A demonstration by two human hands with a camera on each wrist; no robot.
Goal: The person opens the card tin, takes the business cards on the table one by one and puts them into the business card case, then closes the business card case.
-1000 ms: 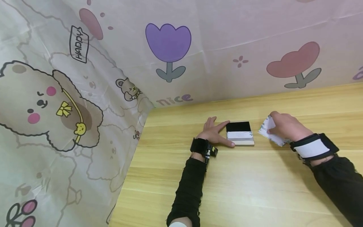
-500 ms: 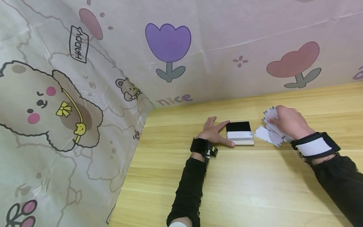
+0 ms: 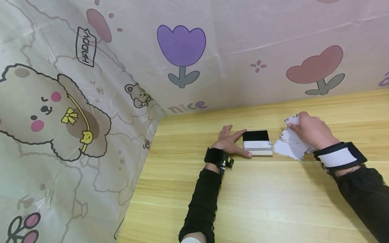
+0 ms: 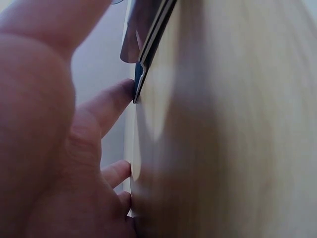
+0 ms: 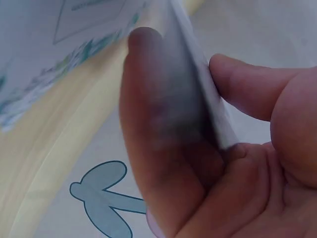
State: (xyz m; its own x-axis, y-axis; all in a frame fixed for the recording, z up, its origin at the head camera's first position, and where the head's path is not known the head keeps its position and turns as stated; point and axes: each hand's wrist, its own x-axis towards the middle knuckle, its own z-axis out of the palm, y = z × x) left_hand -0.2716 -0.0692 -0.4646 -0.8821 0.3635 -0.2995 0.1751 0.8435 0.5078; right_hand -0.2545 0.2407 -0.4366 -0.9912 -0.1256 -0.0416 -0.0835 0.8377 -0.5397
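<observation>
A small card box [image 3: 256,142] with a black upper half and a white lower half lies flat on the wooden table [image 3: 243,195]. My left hand [image 3: 234,143] rests flat beside it, with the straight index finger and thumb touching its left side. The left wrist view shows a fingertip [image 4: 116,101] against the box edge [image 4: 148,44]. My right hand [image 3: 301,131], just right of the box, pinches a small bunch of white cards [image 3: 288,145] with green-printed edges, fanned down toward the table. Up close, thumb and finger clamp the stack [image 5: 198,84].
A cloth printed with tulips and bears [image 3: 182,57] hangs close behind the table and along its left side [image 3: 60,118]. Both arms wear black sleeves and wrist straps. Bare wood stretches toward me and to the far right.
My right hand lifted the cards and shifted slightly right, and the cards spread into a fan. The left hand and the box have stayed put.
</observation>
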